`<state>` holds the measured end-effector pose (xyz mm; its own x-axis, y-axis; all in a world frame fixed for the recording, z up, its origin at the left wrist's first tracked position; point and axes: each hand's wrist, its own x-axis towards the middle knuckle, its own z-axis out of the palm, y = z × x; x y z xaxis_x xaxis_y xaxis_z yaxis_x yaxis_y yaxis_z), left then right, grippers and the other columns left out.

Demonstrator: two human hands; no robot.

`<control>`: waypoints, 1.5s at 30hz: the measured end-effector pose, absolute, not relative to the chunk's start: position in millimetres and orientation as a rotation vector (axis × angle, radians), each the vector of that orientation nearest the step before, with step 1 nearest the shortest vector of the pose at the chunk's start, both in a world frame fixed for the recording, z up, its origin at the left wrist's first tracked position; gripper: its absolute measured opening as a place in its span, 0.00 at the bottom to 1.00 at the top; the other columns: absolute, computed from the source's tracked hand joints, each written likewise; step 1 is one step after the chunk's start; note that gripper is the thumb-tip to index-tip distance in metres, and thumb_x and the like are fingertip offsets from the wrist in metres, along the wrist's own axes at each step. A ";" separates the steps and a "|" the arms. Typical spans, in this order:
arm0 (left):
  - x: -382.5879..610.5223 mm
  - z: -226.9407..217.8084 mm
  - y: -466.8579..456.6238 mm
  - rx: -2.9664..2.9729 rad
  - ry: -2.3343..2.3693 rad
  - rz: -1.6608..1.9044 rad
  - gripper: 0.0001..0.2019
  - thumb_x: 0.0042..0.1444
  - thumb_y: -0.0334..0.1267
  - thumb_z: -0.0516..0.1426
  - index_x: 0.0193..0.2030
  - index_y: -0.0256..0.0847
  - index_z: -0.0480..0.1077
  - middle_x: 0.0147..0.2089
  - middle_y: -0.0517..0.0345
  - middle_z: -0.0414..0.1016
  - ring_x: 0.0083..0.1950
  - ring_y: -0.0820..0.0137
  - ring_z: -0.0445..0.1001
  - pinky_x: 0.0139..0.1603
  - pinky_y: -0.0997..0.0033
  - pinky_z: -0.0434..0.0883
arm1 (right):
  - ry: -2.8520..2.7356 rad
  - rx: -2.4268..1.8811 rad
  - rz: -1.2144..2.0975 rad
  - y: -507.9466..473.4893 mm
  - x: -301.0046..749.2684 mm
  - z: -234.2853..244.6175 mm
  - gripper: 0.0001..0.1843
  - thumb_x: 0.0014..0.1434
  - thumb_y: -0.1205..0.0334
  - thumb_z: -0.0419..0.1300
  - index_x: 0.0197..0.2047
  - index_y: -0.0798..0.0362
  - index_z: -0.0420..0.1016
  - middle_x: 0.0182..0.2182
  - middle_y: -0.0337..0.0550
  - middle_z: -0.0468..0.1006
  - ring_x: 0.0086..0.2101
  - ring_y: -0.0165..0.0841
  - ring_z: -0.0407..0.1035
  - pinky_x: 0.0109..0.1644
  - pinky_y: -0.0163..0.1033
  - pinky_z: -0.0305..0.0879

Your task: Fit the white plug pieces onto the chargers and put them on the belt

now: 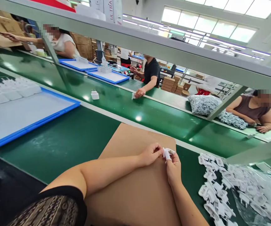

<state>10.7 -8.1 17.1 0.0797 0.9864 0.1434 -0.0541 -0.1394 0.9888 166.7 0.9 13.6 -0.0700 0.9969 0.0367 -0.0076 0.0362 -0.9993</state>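
Note:
Over a brown cardboard sheet point(135, 185), my two hands meet at a small white plastic part point(167, 153). My right hand point(174, 166) holds it between thumb and fingers, with something white covering a fingertip. My left hand point(151, 153) has its thumb and fingertips pinched at the part's left side. The fingers hide much of its shape. To the right of my right hand lies a loose heap of white plastic plug parts point(212, 188). A clear plastic bag point(260, 185) with more such parts sits beside the heap.
A blue-rimmed tray point(62, 108) with rows of white chargers is at left. Beyond runs a green conveyor belt point(116, 106) carrying a white charger point(94, 94). Several co-workers sit across it, near blue trays point(107, 77) and a bag of grey parts point(202, 104). A metal frame point(135, 40) crosses overhead.

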 end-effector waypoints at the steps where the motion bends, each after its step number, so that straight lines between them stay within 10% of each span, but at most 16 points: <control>1: 10.8 18.4 -9.0 1.324 1.053 1.262 0.21 0.60 0.58 0.60 0.35 0.41 0.66 0.31 0.62 0.70 0.32 0.72 0.66 0.36 0.70 0.64 | -1.269 -1.136 1.246 0.4 166.7 14.2 0.22 0.52 0.50 0.69 0.46 0.53 0.77 0.36 0.44 0.82 0.35 0.36 0.73 0.42 0.42 0.68; 45: 1.8 18.2 -20.8 1.455 1.315 1.093 0.31 0.50 0.70 0.62 0.40 0.41 0.75 0.34 0.57 0.75 0.40 0.61 0.75 0.43 0.66 0.73 | -1.069 -1.086 1.358 -7.3 162.0 -1.3 0.21 0.48 0.47 0.76 0.37 0.50 0.76 0.29 0.36 0.76 0.29 0.31 0.67 0.34 0.35 0.61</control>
<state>1.8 -20.8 18.2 0.0576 0.9968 0.0552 0.2367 -0.0674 0.9692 162.0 -7.3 -1.3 -0.0421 0.9980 -0.0480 -0.1877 -0.0550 -0.9807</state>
